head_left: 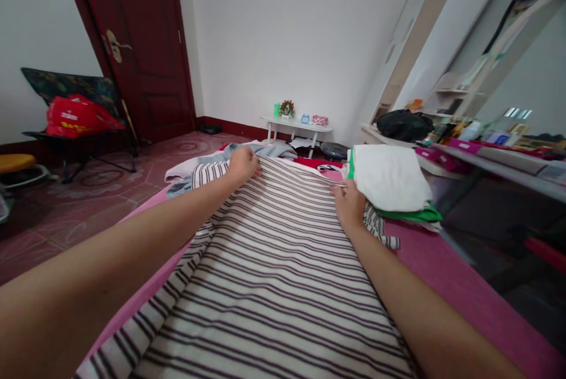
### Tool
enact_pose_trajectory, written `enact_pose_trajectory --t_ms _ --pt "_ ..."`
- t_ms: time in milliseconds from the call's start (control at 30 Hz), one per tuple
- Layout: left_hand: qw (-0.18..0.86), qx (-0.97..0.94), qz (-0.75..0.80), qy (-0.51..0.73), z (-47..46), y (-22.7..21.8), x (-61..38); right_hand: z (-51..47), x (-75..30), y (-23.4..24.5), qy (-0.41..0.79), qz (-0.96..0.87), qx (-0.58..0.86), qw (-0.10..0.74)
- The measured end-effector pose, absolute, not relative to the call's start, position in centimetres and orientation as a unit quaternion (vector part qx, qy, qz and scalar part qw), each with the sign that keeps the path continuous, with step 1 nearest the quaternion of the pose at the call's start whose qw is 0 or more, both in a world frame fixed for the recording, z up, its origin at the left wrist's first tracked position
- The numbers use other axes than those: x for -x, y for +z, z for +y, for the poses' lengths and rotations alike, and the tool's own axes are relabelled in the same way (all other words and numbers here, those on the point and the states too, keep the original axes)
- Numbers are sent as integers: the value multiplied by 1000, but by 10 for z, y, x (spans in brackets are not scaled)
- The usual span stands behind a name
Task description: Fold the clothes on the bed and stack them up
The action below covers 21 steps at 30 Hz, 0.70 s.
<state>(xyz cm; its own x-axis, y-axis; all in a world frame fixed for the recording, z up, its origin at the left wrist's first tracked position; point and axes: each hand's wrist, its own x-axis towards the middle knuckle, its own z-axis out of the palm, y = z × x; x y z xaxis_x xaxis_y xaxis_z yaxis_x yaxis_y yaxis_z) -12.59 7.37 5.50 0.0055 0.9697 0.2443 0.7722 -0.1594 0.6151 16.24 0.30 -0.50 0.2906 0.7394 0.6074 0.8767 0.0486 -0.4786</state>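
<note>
A striped shirt (pixel 278 261), white with dark double lines, lies spread out lengthwise before me on a pink surface (pixel 424 261). Its left edge is folded inward along the length. At the far end my left hand (pixel 243 165) pinches the cloth near the top left. My right hand (pixel 349 201) grips the top right edge, fingers closed on the fabric. Part of a sleeve sticks out to the right, beneath my right wrist. Just right of that hand sits a stack of folded clothes (pixel 391 178), white on top with green below.
Loose grey and pink clothes (pixel 186 170) lie beyond the shirt on the left. A small white table (pixel 296 124) stands by the back wall. On the right is a cluttered dresser (pixel 495 161) with a black bag (pixel 404 125). A folding chair (pixel 75 81) holds a red bag (pixel 79 117) at left.
</note>
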Motion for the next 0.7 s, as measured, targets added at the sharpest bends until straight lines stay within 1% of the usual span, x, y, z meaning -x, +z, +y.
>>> enact_pose_trajectory --t_ms 100,167,200,300,400,467,500,700 --pt "63 -715 593 364 85 52 120 11 -162 -3 -97 -620 689 362" --pt "7 -748 564 351 91 39 116 18 -162 -8 -76 -663 681 301" --pt "-4 -764 552 335 93 30 113 23 -162 -12 -62 -683 676 270" --pt "17 -799 535 274 98 2 106 36 -165 -27 -10 -709 681 185" --pt "20 -834 530 151 102 -17 101 47 -167 -36 35 -706 700 102" --pt "7 -845 528 81 103 -20 100 51 -167 -37 43 -709 700 74" --pt "-1 -848 526 64 103 -21 99 52 -166 -37 44 -708 701 69" --pt "-33 -885 464 19 74 -13 108 35 -161 -32 42 -706 706 30"
